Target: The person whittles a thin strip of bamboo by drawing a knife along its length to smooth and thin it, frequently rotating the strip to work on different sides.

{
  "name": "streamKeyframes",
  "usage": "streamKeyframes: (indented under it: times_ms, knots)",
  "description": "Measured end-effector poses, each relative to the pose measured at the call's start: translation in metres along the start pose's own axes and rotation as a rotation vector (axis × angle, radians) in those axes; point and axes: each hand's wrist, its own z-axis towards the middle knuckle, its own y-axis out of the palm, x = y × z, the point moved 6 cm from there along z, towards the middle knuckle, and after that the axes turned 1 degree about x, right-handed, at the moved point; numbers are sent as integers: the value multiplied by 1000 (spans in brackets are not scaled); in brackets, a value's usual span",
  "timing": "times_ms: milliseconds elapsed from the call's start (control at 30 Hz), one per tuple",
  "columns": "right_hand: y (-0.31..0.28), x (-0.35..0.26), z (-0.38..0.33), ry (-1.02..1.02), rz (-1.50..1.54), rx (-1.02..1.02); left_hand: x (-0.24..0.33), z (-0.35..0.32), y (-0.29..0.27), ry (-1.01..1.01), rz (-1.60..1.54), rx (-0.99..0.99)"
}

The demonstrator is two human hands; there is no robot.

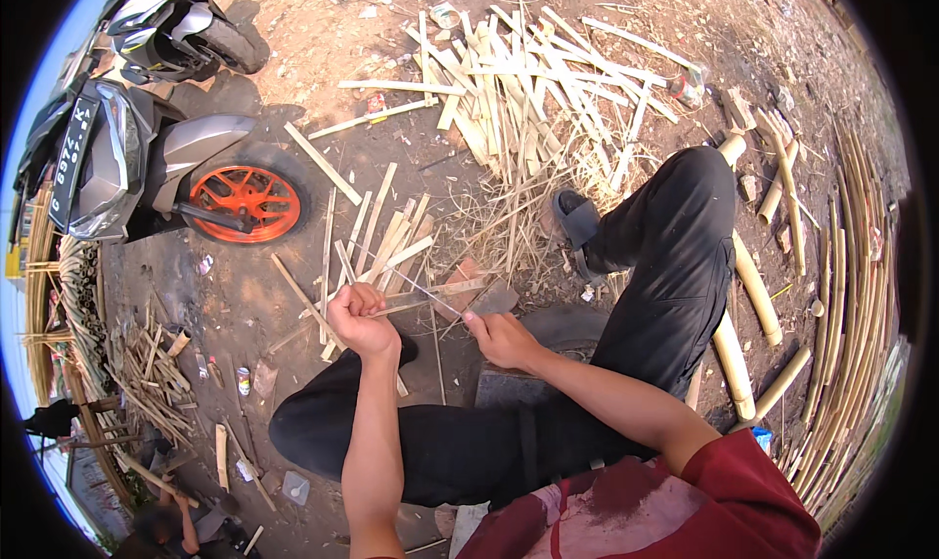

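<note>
The soft maroon shirt (758, 495) was closest to the camera, with black cloth trousers (665, 256) beyond it. The right hand (507, 342) had its fingers closed round one end of a skinny, straight, greyish blade-like piece (421, 288). Its long axis ran diagonally, far end pointing up and left, so most of it stuck out past the thumb. The left hand (364, 319) was just beside it, fingers curled into a fist; can't really tell what they gripped. Flat, pale bamboo strips (401, 87) littered the rough brown dirt (235, 295).
</note>
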Motion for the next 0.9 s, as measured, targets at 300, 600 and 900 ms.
streamKeyframes:
  times_ms: [300,600,900]
  knots:
    - [-5,-10,-10,123,-27,-19,-1,-3,4,74,17,-109]
    - [-2,-7,2,58,-62,3,-2,-4,-2,83,4,-18]
    - [-12,31,-5,293,-142,-145,-3,4,-20,52,8,65]
